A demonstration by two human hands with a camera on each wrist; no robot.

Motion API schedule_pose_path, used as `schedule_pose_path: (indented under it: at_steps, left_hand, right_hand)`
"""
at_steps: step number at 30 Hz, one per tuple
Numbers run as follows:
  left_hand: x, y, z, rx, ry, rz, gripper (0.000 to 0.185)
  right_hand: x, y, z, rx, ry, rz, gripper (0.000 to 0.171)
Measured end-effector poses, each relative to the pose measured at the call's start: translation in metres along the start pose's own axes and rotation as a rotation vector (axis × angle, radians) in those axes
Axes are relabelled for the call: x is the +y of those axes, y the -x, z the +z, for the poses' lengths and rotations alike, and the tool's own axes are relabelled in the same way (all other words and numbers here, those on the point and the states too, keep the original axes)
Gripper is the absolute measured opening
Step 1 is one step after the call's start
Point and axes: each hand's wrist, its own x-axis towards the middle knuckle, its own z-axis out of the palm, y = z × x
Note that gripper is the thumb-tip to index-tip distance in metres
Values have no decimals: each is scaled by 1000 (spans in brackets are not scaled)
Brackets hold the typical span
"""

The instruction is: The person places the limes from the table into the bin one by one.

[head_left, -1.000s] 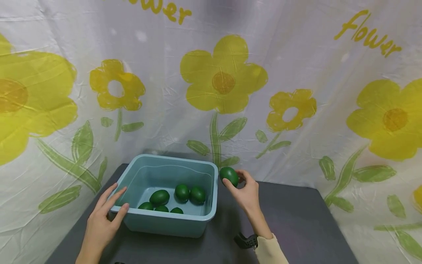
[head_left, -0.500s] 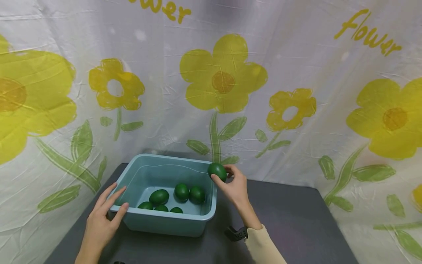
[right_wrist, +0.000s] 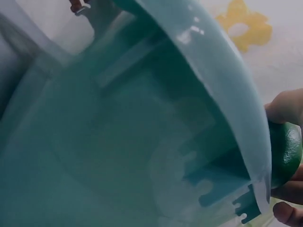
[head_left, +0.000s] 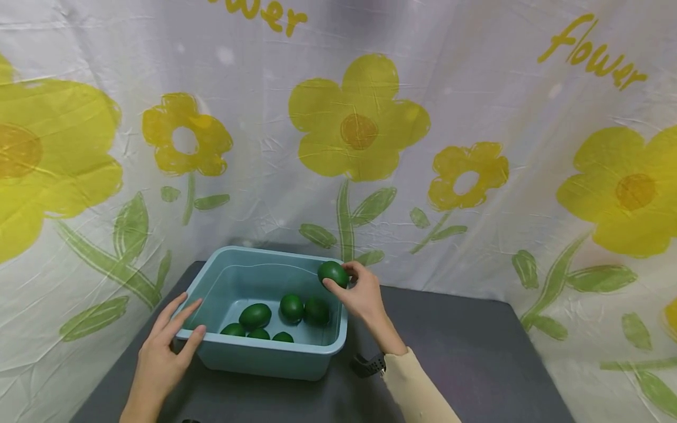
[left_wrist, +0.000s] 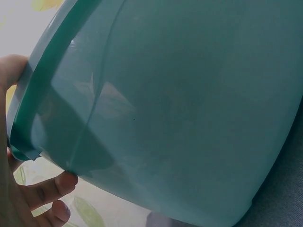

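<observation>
My right hand [head_left: 365, 294] pinches a dark green avocado [head_left: 332, 274] between thumb and fingers, just inside the right rim of a blue-green plastic bin [head_left: 264, 357]. In the right wrist view the held avocado [right_wrist: 284, 153] shows beyond the rim, its skin slightly pebbled. My left hand [head_left: 166, 352] holds the bin's near left corner, thumb at the front rim and fingers along the left side. Its fingers [left_wrist: 47, 191] show against the wall in the left wrist view. Several more avocados [head_left: 255, 316] lie on the bin's floor, the nearest ones partly hidden by the front wall.
The bin stands on a dark grey table [head_left: 449, 352], toward its left side. A white curtain [head_left: 264, 194] printed with yellow flowers hangs close behind and on both sides. A black band [head_left: 367, 365] sits on the right wrist.
My right hand has carried the avocado leftward from outside the bin, across the right rim, to above its inside. My left hand and the bin have stayed in place.
</observation>
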Motion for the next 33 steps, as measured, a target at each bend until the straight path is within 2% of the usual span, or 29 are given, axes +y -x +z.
schedule_pose_path:
  at_steps: [8, 21, 33]
  left_hand:
    - [0, 1, -2, 8, 8, 1, 52]
    - [0, 0, 0, 8, 4, -1, 51]
    - [0, 1, 0, 13, 11, 0, 51]
  right_hand:
    - [5, -5, 6, -75, 50, -21, 50]
    - [2, -8, 8, -110, 138, -35, 57]
    - [6, -8, 7, -124, 120, -62, 53]
